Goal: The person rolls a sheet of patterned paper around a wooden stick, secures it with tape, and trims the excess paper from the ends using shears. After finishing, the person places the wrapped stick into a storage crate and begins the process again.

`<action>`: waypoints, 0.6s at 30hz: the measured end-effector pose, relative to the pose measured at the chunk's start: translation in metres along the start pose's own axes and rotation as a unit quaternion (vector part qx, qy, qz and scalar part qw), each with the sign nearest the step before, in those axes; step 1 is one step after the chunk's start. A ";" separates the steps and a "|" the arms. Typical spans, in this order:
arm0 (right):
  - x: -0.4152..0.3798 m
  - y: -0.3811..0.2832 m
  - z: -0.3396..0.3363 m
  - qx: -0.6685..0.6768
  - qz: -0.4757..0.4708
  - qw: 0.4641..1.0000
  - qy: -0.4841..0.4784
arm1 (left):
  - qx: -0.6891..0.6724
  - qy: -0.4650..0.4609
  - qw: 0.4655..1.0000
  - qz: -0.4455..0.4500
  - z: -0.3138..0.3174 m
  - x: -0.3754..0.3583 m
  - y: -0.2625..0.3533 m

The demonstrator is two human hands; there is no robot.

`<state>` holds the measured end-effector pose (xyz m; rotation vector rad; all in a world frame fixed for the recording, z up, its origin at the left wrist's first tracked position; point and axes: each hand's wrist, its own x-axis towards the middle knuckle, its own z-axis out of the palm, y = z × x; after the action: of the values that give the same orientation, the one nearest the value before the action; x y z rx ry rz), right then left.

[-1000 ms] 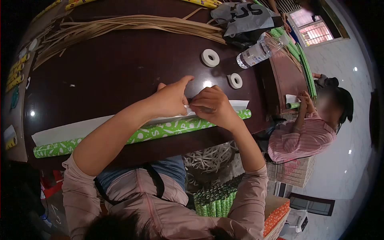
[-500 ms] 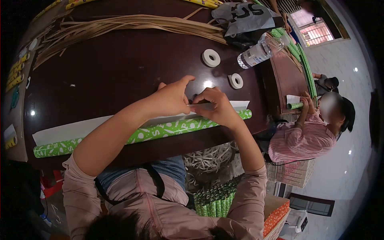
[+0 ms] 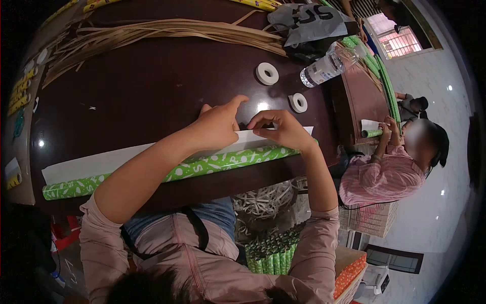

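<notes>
A long roll of green wrapping paper point(image 3: 228, 161) with white prints lies across the table before me, its white underside point(image 3: 109, 163) turned up along the far edge. My left hand point(image 3: 217, 127) holds that edge near the middle, index finger stretched out and the other fingers partly hidden. Just to its right, my right hand point(image 3: 280, 130) has thumb and index finger close together at the white edge; whether a small piece of tape is between them I cannot see. Beyond the hands lie a larger tape roll point(image 3: 261, 74) and a smaller tape roll point(image 3: 293, 103).
A plastic bottle point(image 3: 324, 70) lies beside a grey plastic bag point(image 3: 309, 23). Long brown strips point(image 3: 177, 31) stretch across the table's far side. To the right, a person in a pink striped shirt point(image 3: 382, 177) handles another green roll point(image 3: 372, 133). Shredded paper point(image 3: 266, 198) is below the table edge.
My right hand has moved slightly right along the white edge, away from the left hand, and its fingers have drawn closer together. The left hand has stayed in place.
</notes>
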<state>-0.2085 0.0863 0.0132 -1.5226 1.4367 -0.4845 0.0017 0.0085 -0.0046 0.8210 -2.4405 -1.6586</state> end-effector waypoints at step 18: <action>-0.015 -0.018 0.044 -0.334 -0.216 0.873 0.283 | -0.117 0.030 0.993 0.005 -0.005 0.002 -0.004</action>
<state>-0.1672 0.1135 0.0123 -2.4318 1.8229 -0.8048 0.0039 0.0020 -0.0065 0.8091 -2.1544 -1.8423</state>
